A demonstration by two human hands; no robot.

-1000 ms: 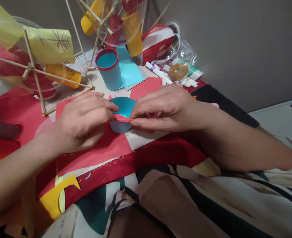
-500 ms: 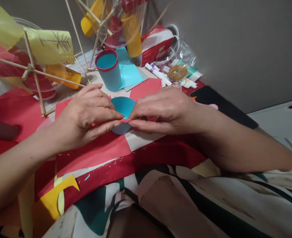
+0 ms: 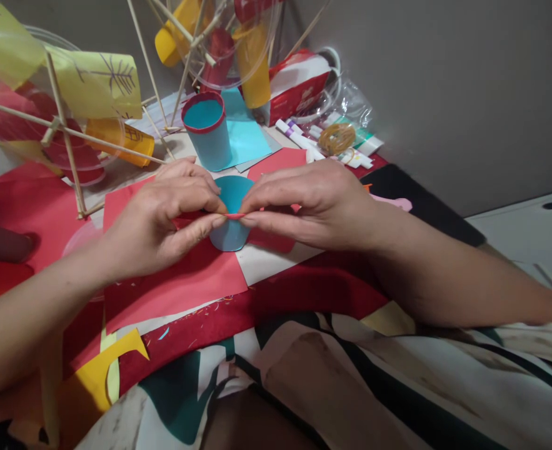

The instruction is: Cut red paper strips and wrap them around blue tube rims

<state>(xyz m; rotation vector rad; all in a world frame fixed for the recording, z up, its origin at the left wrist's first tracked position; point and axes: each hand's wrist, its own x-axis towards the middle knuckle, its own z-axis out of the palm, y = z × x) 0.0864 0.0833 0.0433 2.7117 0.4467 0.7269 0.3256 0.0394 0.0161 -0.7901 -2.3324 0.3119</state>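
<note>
My left hand [image 3: 163, 215] and my right hand [image 3: 304, 203] meet fingertip to fingertip over a small blue paper cup [image 3: 230, 234]. Both hands pinch a thin red paper strip [image 3: 235, 216] along the cup's rim. The cup stands on a sheet of red paper [image 3: 182, 281]. Most of the strip is hidden under my fingers. A second blue cup with a red rim [image 3: 207, 130] stands upright farther back.
A frame of wooden sticks with yellow and red cups [image 3: 83, 125] rises at the left and back. Blue paper [image 3: 247, 137], markers [image 3: 301, 134], a bundle of rubber bands [image 3: 336, 137] and a red-white pack [image 3: 297, 81] lie by the grey wall. Yellow scraps [image 3: 102, 369] lie near me.
My hands have drawn closer together and lifted slightly, so the pinch now sits at the cup's rim. The left fingers have slid right along the strip.
</note>
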